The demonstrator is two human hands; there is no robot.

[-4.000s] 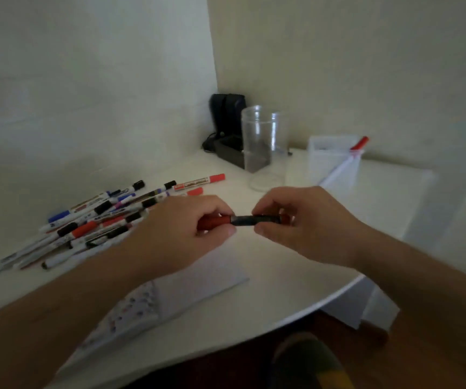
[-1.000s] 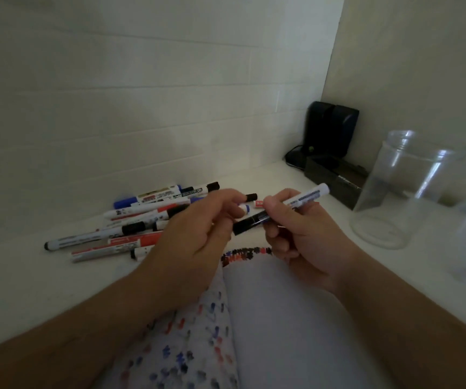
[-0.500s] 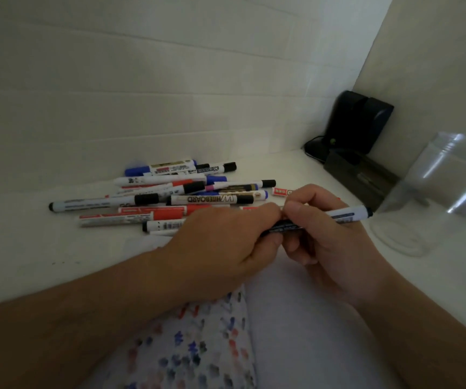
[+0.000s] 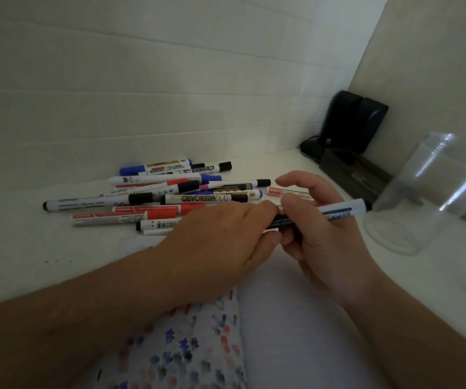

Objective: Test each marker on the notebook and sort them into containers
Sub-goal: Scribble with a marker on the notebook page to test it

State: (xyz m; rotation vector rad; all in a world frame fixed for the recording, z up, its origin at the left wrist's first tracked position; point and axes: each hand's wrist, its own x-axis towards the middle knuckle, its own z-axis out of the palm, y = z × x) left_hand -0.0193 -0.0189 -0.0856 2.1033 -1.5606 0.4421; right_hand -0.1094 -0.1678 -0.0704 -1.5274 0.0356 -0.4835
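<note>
Nearest the viewer, the notebook [image 4: 282,318] lies open, its left page dotted with colour marks. Just above its top edge, the right hand [image 4: 321,242] pinches a white marker [image 4: 341,213] by its dark front section, barrel pointing away to the right. The left hand [image 4: 226,242] curls its fingertips at the marker's near end, seemingly on the cap; which way it is going, I cannot tell. Beyond the notebook lies the marker pile [image 4: 170,197]; far right of it stands a clear container [image 4: 433,197].
</note>
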